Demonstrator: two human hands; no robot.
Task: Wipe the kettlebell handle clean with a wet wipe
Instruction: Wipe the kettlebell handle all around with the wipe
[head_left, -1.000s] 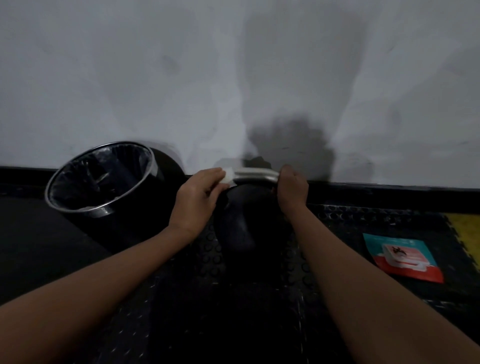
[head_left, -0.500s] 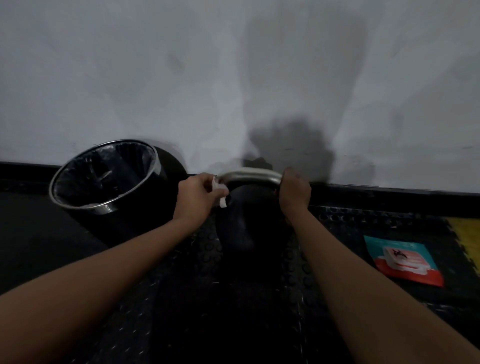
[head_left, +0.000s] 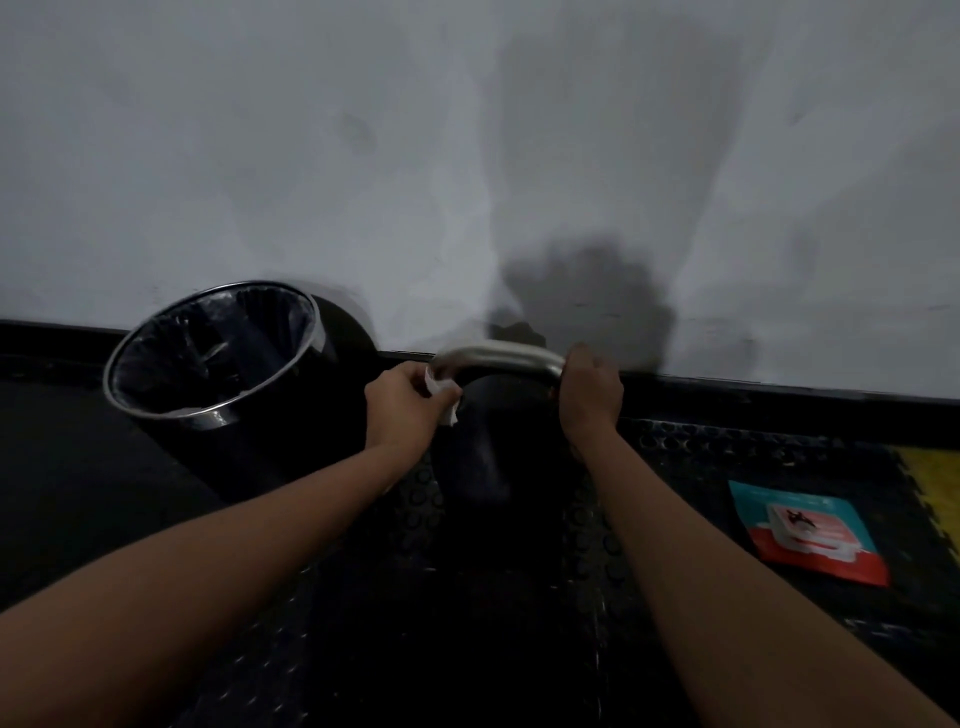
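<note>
Left hand (head_left: 402, 402) curls round the wet wipe (head_left: 442, 395) at the left bend of the steel handle (head_left: 501, 357); right hand (head_left: 589, 395) clamps the right bend. The black kettlebell (head_left: 478, 452) sits on the studded floor mat (head_left: 727, 447), lined bin (head_left: 208, 358) left, wipes packet (head_left: 810, 530) right.

Two arms enter from the bottom edge of the view, one from each lower corner. Both forearms are bare from the frame's edge to the wrist: no sleeve, cuff or glove covers them. The left hand (head_left: 410, 404) and the right hand (head_left: 589, 391) are bare as well. No watch, band, bracelet or ring shows on either wrist or on the fingers that can be seen. The dim light hides finer detail such as nails.
</note>
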